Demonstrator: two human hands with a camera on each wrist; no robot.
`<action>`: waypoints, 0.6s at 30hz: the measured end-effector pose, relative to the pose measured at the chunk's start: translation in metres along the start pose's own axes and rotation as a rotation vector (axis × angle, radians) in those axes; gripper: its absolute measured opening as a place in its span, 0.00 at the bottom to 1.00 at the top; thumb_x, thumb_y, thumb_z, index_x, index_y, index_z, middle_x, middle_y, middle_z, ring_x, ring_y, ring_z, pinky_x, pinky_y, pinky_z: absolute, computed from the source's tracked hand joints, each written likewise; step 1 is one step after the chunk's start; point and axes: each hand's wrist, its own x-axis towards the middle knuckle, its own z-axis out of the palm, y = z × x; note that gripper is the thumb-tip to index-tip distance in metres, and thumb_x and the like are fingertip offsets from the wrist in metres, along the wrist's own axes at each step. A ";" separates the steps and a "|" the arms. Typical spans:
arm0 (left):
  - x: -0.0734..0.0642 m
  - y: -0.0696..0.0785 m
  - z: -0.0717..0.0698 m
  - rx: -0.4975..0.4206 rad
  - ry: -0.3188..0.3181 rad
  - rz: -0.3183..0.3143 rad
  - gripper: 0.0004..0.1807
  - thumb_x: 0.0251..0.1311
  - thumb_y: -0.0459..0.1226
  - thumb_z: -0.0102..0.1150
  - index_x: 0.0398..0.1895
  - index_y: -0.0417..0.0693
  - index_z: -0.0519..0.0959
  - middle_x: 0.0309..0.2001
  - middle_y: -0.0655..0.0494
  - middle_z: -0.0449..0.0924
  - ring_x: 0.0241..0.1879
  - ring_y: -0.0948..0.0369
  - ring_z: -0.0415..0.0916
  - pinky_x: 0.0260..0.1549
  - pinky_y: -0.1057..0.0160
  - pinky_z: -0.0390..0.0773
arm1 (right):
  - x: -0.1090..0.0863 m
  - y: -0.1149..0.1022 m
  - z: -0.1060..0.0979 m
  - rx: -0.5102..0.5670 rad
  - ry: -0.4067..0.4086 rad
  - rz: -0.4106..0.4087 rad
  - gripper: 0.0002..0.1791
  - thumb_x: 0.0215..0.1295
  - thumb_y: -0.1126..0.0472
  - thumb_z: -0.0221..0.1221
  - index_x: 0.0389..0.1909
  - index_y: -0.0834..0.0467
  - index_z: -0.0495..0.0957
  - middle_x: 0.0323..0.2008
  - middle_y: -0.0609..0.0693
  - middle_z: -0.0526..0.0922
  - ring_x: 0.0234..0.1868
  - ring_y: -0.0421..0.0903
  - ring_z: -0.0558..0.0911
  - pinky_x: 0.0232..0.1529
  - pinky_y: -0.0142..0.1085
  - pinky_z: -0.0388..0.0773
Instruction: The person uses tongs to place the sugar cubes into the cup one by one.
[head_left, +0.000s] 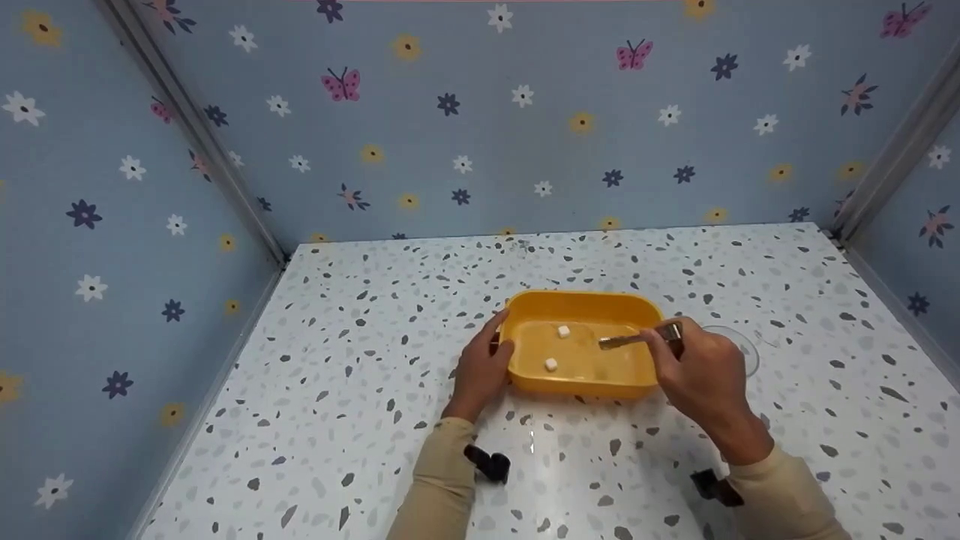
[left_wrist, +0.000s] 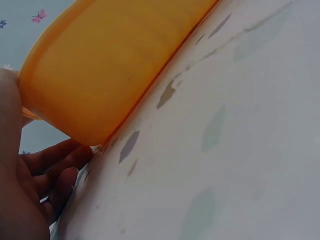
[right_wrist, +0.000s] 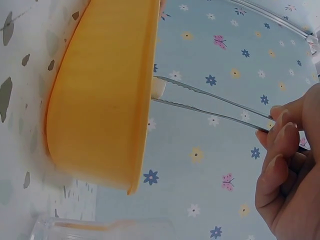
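A yellow plastic tub (head_left: 581,388) stands on the table with two small white cubes, one cube (head_left: 564,331) towards the back and another cube (head_left: 551,364) nearer the front. At its left end my left hand (head_left: 482,367) holds the rim, thumb on top and the other fingers outside and low. My right hand (head_left: 701,375) pinches slim metal tongs (head_left: 624,341) over the tub's right half. In the right wrist view, a white cube (right_wrist: 159,88) sits between the tips of the tongs, level with the tub's rim.
A clear round container (head_left: 744,349) stands right of the tub, partly hidden behind my right hand. The speckled white table (head_left: 360,337) is bounded by flower-patterned panels (head_left: 480,150) at the back and both sides.
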 end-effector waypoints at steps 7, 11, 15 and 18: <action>0.000 0.001 0.000 0.007 -0.005 0.002 0.30 0.70 0.45 0.49 0.75 0.73 0.64 0.58 0.54 0.78 0.49 0.59 0.75 0.51 0.55 0.75 | 0.001 -0.001 -0.003 -0.009 0.000 0.024 0.10 0.62 0.64 0.68 0.30 0.66 0.79 0.15 0.47 0.69 0.15 0.41 0.63 0.17 0.35 0.61; 0.000 0.001 0.000 0.007 -0.006 -0.004 0.30 0.70 0.44 0.49 0.75 0.73 0.64 0.57 0.54 0.78 0.48 0.59 0.75 0.50 0.55 0.75 | 0.002 0.000 -0.005 -0.015 0.014 0.026 0.10 0.61 0.63 0.69 0.30 0.66 0.79 0.15 0.46 0.69 0.15 0.41 0.62 0.17 0.35 0.60; 0.000 0.001 0.000 0.003 -0.009 -0.008 0.30 0.70 0.44 0.49 0.75 0.73 0.64 0.57 0.53 0.78 0.48 0.59 0.75 0.51 0.55 0.75 | 0.003 0.002 -0.007 -0.019 0.033 0.028 0.11 0.61 0.63 0.69 0.30 0.66 0.79 0.14 0.46 0.69 0.15 0.42 0.62 0.17 0.36 0.59; 0.000 0.002 -0.001 0.005 -0.008 -0.009 0.30 0.70 0.45 0.49 0.75 0.72 0.64 0.57 0.53 0.78 0.49 0.59 0.75 0.51 0.54 0.75 | 0.004 0.002 -0.008 -0.013 0.029 0.031 0.10 0.62 0.63 0.69 0.29 0.66 0.79 0.14 0.47 0.69 0.15 0.41 0.63 0.17 0.36 0.59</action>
